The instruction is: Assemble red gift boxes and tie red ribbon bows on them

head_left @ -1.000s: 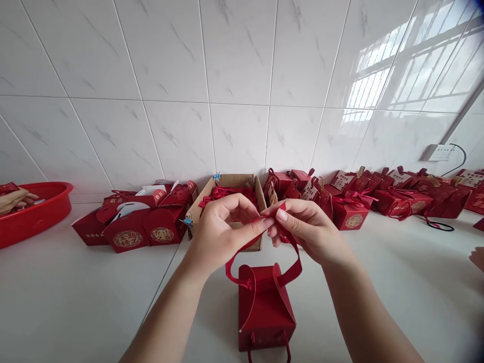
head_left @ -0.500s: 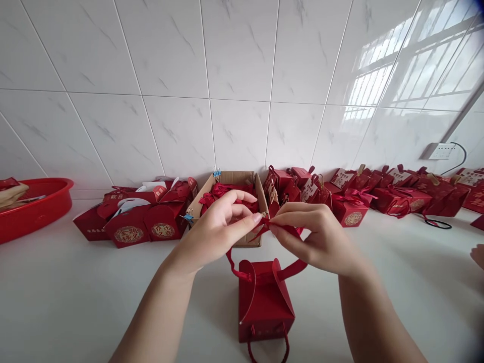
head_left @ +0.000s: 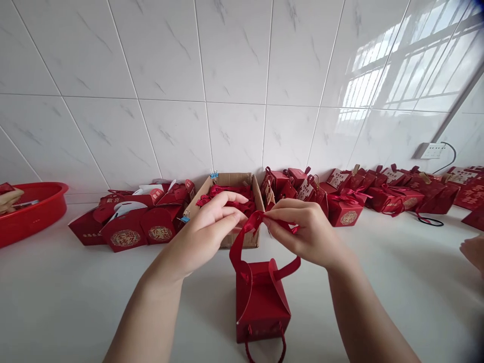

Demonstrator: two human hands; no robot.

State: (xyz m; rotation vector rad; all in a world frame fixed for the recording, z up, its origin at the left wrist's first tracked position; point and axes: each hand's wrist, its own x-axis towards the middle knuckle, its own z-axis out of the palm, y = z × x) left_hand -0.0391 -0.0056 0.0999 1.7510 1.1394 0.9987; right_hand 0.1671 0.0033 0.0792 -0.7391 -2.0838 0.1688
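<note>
A small red gift box [head_left: 262, 302] stands on the white counter in front of me, with a twisted cord handle [head_left: 284, 345] hanging at its near side. Red ribbon [head_left: 237, 247] runs through its curved top flaps and rises in a loop above it. My right hand [head_left: 304, 227] pinches the ribbon between thumb and fingertips, at the top of the loop. Just left of that spot, my left hand [head_left: 212, 232] has its fingers apart and curved, the thumb close beside the ribbon; no ribbon shows in its grasp.
Behind my hands, a cardboard box [head_left: 192, 209] with blue clips holds red ribbons. Several red gift boxes [head_left: 124, 234] stand at left, and more boxes [head_left: 348, 212] line the wall at right. A red basin [head_left: 34, 222] sits far left. Another person's hand [head_left: 472, 252] shows at the right edge.
My left hand has shifted left, its thumb moving off the ribbon's pinched spot. The ribbon's left side now rises as a wider, flatter band. My right hand keeps its pinch.
</note>
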